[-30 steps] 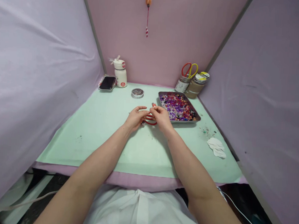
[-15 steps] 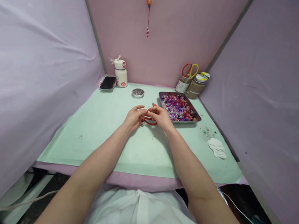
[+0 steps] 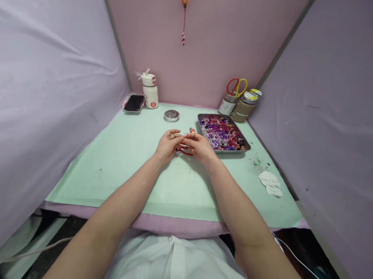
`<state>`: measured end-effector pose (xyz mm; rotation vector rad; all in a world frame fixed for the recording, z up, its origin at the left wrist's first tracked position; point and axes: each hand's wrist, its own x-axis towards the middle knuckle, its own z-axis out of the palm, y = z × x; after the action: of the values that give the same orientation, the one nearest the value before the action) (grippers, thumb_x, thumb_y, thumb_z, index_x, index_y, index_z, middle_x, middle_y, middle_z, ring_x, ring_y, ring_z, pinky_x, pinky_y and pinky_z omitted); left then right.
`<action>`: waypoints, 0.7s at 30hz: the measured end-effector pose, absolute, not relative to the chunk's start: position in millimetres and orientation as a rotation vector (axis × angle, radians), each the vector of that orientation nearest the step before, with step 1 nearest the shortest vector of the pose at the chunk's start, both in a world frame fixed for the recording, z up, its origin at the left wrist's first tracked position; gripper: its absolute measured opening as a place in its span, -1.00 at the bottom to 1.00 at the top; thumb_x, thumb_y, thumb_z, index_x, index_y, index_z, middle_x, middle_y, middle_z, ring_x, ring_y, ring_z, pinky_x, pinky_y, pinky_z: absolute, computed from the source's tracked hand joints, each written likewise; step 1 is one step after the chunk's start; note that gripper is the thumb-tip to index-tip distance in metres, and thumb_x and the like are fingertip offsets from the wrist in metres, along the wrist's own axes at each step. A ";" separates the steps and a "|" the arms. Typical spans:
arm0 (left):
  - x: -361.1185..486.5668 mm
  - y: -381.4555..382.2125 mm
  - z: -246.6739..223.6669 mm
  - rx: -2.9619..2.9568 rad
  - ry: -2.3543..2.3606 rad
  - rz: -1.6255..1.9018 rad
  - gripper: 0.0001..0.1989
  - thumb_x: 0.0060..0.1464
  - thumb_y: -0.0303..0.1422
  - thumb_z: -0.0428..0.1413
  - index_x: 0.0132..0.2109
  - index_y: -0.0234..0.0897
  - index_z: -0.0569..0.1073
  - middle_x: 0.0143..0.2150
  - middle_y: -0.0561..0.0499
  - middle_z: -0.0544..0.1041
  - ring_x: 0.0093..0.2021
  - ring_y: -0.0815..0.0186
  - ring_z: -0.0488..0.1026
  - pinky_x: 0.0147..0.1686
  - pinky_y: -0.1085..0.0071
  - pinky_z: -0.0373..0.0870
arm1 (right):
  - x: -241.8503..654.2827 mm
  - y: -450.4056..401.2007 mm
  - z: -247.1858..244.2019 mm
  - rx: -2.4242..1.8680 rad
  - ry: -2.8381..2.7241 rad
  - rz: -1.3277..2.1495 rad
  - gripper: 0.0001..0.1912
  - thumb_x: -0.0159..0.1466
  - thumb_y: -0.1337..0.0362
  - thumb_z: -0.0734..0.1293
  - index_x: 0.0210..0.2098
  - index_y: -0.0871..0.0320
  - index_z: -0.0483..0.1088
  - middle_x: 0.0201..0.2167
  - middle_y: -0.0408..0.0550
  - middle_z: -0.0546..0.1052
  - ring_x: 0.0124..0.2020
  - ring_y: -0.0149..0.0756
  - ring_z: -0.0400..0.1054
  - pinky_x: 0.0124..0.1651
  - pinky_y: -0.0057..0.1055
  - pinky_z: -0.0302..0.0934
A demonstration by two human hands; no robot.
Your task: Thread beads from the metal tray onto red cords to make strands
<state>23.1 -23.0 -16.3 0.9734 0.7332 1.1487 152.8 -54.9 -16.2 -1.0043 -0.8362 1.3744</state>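
Note:
Over the middle of the table, my left hand (image 3: 168,146) and my right hand (image 3: 201,147) meet fingertip to fingertip. Thumb and forefinger of each are pinched on a thin cord (image 3: 186,135), which curves up in a small dark reddish loop between them. A few clear and dark beads (image 3: 177,152) show below my left fingers; whether they are on the cord I cannot tell. Beneath the hands lies a tool with red looped handles (image 3: 186,152), its working end hidden. A small red-and-white piece (image 3: 192,130) peeks out just beyond my right fingers.
A metal tray (image 3: 247,149) of mixed beads stands right of my hands. Behind are a round dish of small parts (image 3: 172,116), a white bottle (image 3: 150,92), a phone (image 3: 134,103), scissors (image 3: 237,87) in a jar, and another jar (image 3: 244,111). A crumpled tissue (image 3: 270,183) lies at right.
Both hands keep their pinch in nearly the same place. My right fingers have shifted slightly, covering a little more of the red handle; the whole view has moved a touch.

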 end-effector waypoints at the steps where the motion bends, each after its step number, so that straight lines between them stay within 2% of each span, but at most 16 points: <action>1: 23.1 -23.1 -16.4 0.980 0.730 1.153 -0.63 -0.24 -0.49 0.27 -0.22 -0.31 0.35 -0.45 0.10 0.48 -0.56 0.50 0.34 -0.55 0.54 0.18 | 152.7 -55.0 -16.3 -0.986 -0.809 1.401 -0.63 -0.18 0.27 0.54 -0.42 0.16 0.36 -0.49 -0.20 0.46 -0.48 -0.47 0.35 -0.47 -0.53 0.18; 11: 24.6 -24.9 -17.7 1.083 0.709 1.150 -0.65 -0.21 -0.45 0.26 -0.21 -0.29 0.36 -0.42 0.10 0.49 -0.49 0.46 0.41 -0.46 0.50 0.31 | 155.7 -53.8 -18.0 -0.959 -0.756 1.457 -0.67 -0.11 0.29 0.51 -0.41 0.14 0.33 -0.58 -0.27 0.40 -0.55 -0.51 0.29 -0.55 -0.56 0.12; 17: 23.2 -23.5 -18.9 1.097 0.711 1.082 -0.65 -0.20 -0.44 0.26 -0.18 -0.34 0.43 -0.40 0.05 0.50 -0.45 0.41 0.45 -0.37 0.43 0.39 | 155.3 -55.4 -16.5 -0.960 -0.758 1.444 -0.67 -0.11 0.30 0.52 -0.41 0.15 0.34 -0.53 -0.24 0.43 -0.52 -0.51 0.32 -0.48 -0.53 0.20; 21: 22.3 -22.5 -18.7 1.091 0.698 1.039 -0.67 -0.23 -0.39 0.30 -0.23 -0.37 0.49 -0.37 -0.02 0.54 -0.39 0.36 0.47 -0.31 0.36 0.41 | 156.1 -55.2 -18.1 -0.931 -0.771 1.451 -0.65 -0.14 0.28 0.54 -0.45 0.15 0.33 -0.50 -0.22 0.45 -0.48 -0.47 0.35 -0.42 -0.49 0.27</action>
<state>22.3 -22.5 -18.7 1.0908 0.6976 1.0390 156.1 -55.2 -18.1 -0.9308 -0.7713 1.4506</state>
